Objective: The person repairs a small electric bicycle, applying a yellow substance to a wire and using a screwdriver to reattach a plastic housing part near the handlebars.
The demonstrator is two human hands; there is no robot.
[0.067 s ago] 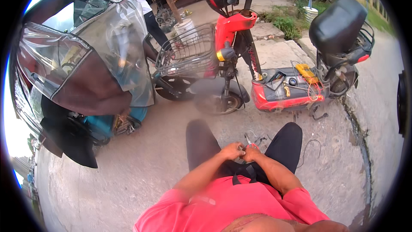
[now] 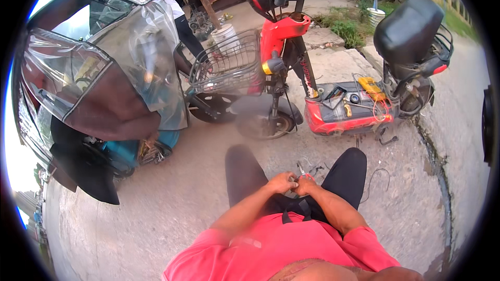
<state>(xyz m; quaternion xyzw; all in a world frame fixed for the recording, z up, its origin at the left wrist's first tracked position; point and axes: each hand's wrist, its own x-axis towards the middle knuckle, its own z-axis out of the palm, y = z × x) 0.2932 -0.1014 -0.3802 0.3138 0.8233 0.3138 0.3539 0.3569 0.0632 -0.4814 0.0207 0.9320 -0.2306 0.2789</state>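
My two hands are close together between my knees. My left hand [image 2: 283, 182] is closed in a pinch, its fingertips meeting the right hand; what they hold is too small to make out. My right hand [image 2: 303, 186] is closed around red-handled pliers [image 2: 307, 177], whose metal nose points away from me. Just beyond, thin dark wires [image 2: 315, 169] lie on the concrete. Ahead stands a red electric scooter [image 2: 284, 28], with a yellow multimeter [image 2: 372, 88], a roll of black tape [image 2: 354, 98] and other small tools on its footboard.
A covered three-wheeler [image 2: 125, 93] with clear plastic sheeting stands at the left, a person [image 2: 169, 0] behind it. The scooter's wire basket [image 2: 224, 67] juts toward it. Right of my knee, a loose cable [image 2: 383, 170] lies near a crack [image 2: 440, 177] in the concrete.
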